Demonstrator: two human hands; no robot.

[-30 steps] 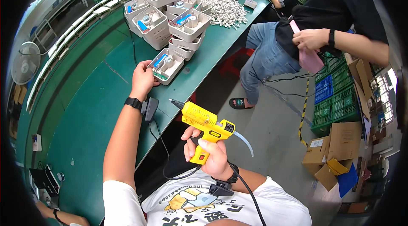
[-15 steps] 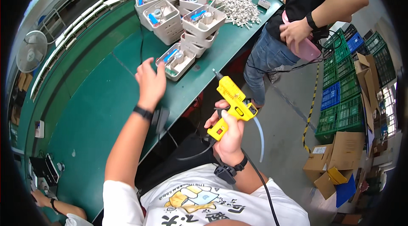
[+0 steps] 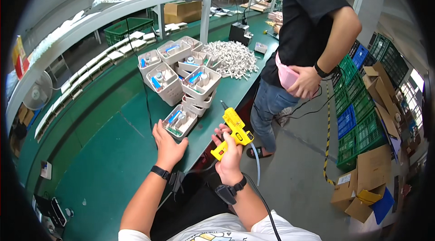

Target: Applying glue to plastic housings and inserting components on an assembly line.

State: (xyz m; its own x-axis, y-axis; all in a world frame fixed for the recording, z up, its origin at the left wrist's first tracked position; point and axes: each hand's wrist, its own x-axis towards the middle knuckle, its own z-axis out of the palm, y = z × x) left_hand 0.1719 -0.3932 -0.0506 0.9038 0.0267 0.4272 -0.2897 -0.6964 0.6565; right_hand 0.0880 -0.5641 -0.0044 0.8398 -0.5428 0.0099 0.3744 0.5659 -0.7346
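My right hand (image 3: 230,155) is wrapped round the handle of a yellow hot glue gun (image 3: 235,127), its nozzle pointing up and away. A translucent glue stick (image 3: 257,159) hangs from the gun's back. At the bench, my left hand (image 3: 170,148) grips the near end of a white plastic housing (image 3: 190,125), with its fingers along the left side and the thumb on the right. Inside that housing are a blue cylindrical battery (image 3: 175,116), wires and a green circuit board. More such housings (image 3: 199,84) with blue batteries stand stacked just beyond it.
A heap of small white parts (image 3: 231,58) lies on the green bench (image 3: 108,150) behind the stacks. To the right stands a person in black (image 3: 303,28), one hand on a pink item (image 3: 286,75). Crates (image 3: 351,127) and cardboard boxes (image 3: 376,168) line the far right.
My left hand has gone from hovering beside the near housing to gripping its end. The glue gun stays in my right hand. The view has tilted upward, showing more of the shelf.
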